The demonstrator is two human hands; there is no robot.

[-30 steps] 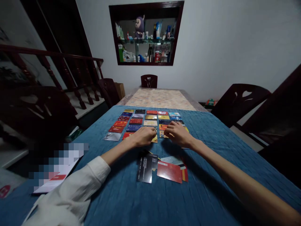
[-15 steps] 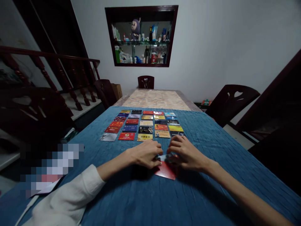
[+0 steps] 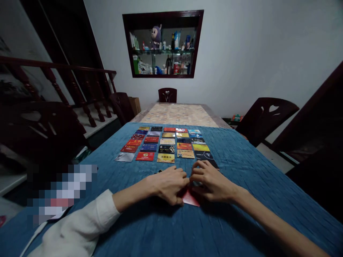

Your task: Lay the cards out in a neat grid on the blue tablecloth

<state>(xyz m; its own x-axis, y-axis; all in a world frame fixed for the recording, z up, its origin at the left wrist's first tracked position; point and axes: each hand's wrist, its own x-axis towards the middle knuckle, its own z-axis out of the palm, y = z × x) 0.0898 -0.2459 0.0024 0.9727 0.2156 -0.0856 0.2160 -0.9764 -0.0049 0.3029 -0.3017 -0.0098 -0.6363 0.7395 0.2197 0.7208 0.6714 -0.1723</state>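
My left hand (image 3: 171,186) and my right hand (image 3: 212,182) meet close together over the near part of the blue cloth, fingers curled inward. A red card (image 3: 192,199) shows between and below them, gripped at its edges. Its upper part is hidden behind my fingers. A small dark item (image 3: 160,171) peeks out behind my left hand, too covered to name. Beyond my hands, several cards lie face up in rows. Nearest are a gold card (image 3: 165,158), a red card with a yellow emblem (image 3: 145,156) and a black card (image 3: 203,155).
The blue cloth (image 3: 150,228) covers the near part of the table; its far part (image 3: 177,114) has a marbled top. A blurred-out device with a white cable (image 3: 34,233) lies at the left. Dark wooden chairs (image 3: 265,116) surround the table, and a wall cabinet (image 3: 163,46) is ahead.
My hands have drawn closer together, the left moving right and slightly nearer, covering more of the red card. The view has shifted slightly.
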